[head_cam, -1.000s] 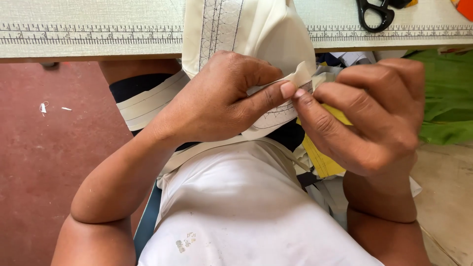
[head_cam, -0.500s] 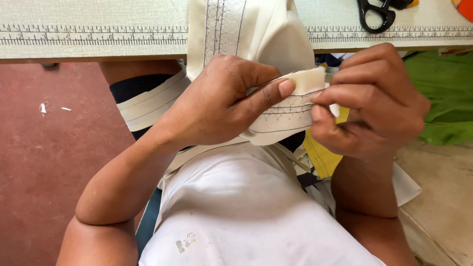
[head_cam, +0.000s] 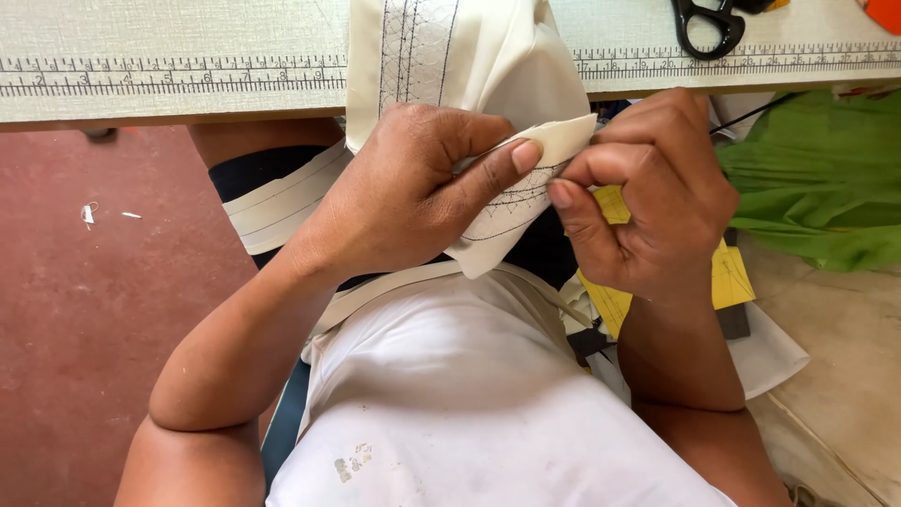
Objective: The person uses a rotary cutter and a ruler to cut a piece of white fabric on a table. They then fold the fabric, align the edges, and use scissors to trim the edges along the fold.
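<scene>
Along the far edge runs the table [head_cam: 169, 56], pale, with a printed ruler strip on its near border. Left of the lap, red floor [head_cam: 75, 310]; over on the right, a heap of green fabric [head_cam: 817, 178]. Off the table's near edge hangs the cream cloth [head_cam: 469, 56], marked with dark stitched lines, draping down into the person's lap over a white shirt [head_cam: 450, 394]. The left hand [head_cam: 404, 197] wraps the cloth's folded edge, thumb pressed flat along the top of the fold, fingers curled shut around it. The right hand [head_cam: 657, 197] meets it just beside, fingers bunched together, thumb and forefinger pinching the corner of the same fold. Below the right wrist, a yellow paper piece [head_cam: 723, 282]. Far right on the table, black scissors [head_cam: 709, 23].
</scene>
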